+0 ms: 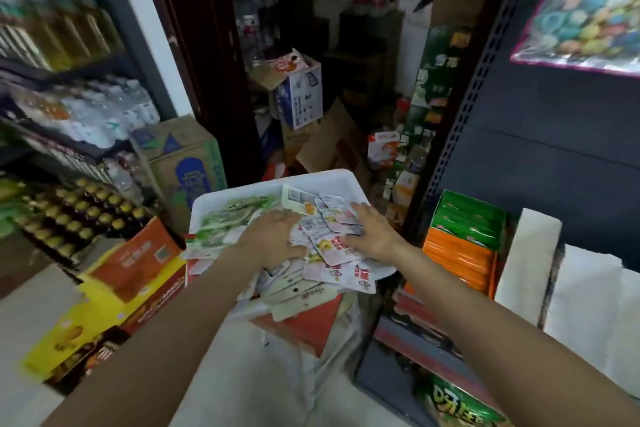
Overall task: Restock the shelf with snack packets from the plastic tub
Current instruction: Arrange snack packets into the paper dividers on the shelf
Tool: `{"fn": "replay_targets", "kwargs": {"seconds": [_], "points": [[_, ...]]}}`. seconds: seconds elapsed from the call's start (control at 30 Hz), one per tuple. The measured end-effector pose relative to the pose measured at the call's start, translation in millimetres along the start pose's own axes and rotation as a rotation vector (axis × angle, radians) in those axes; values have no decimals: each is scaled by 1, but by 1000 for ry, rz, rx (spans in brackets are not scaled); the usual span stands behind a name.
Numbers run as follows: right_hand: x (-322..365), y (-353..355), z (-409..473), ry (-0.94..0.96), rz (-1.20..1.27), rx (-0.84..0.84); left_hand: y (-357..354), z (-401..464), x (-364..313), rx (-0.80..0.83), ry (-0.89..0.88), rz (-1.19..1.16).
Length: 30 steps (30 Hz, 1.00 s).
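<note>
Just right of the right hand (372, 234), upright orange and green packet rows (464, 246) crowd the dark shelf (426, 340); open air lies above them.

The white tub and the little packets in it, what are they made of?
The white tub looks like smooth, matte plastic: its rim is rounded and moulded, with no seams. The snack packets seem to be thin, glossy printed film, plastic or foil; they lie flat with sealed edges and catch the light. Both hands rest on them.
</note>
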State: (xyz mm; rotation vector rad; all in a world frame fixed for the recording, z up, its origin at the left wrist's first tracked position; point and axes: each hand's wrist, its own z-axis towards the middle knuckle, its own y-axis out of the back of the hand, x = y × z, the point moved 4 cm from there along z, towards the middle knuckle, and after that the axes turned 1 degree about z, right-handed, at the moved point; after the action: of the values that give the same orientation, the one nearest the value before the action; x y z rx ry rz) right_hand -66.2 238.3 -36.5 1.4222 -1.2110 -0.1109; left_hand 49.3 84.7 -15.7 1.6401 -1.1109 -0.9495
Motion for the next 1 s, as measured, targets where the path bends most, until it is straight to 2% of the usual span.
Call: {"fn": "replay_targets", "kwargs": {"seconds": [0.07, 0.2, 0.27, 0.37, 0.5, 0.6, 0.7, 0.83, 0.9, 1.0], "points": [[4, -1, 7, 10, -36, 42, -3, 2, 3, 0, -4, -11], [7, -6, 14, 1, 47, 112, -8, 4, 4, 5, 6, 6], [7, -5, 17, 23, -44, 22, -7, 3, 1, -73, -6, -24], [10, -5, 14, 61, -145, -182, -1, 0, -12, -172, -125, -112], [14, -5, 4, 132, -119, -317, -5, -2, -30, -89, -201, -35], [15, 5, 0, 186, -23, -309, -5, 0, -40, -51, -192, 118], [17, 17, -6, 209, 51, -272, 6, -2, -59, -166, -218, 403], [19, 35, -18, 227, 88, -334, 8, -12, -78, -258, -379, 657], [19, 43, -26, 221, 112, -379, 10, -11, -77, -312, -364, 635], [16, 58, -40, 219, 186, -462, 25, -3, -65, -469, -234, 405]]}}
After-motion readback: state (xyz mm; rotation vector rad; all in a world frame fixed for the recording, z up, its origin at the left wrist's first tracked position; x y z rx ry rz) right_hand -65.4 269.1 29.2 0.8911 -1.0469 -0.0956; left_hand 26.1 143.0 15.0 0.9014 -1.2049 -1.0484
